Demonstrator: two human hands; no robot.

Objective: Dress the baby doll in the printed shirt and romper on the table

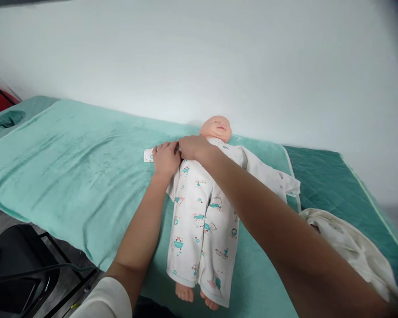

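A baby doll (215, 127) lies on its back on a teal blanket (69, 163), head toward the wall, bare feet near the front edge. It wears a white printed sleepsuit (202, 216). My left hand (166, 158) rests on the suit's left-hand sleeve, fingers curled over the fabric. My right hand (193, 147) is closed on the cloth at the doll's shoulder, right beside my left hand. The suit's other sleeve (278, 176) lies spread out to the right.
A crumpled cream cloth (348, 247) lies at the right on a darker green quilted cover (321, 176). A black chair (20, 265) stands at the lower left on the floor. A white wall runs behind the bed.
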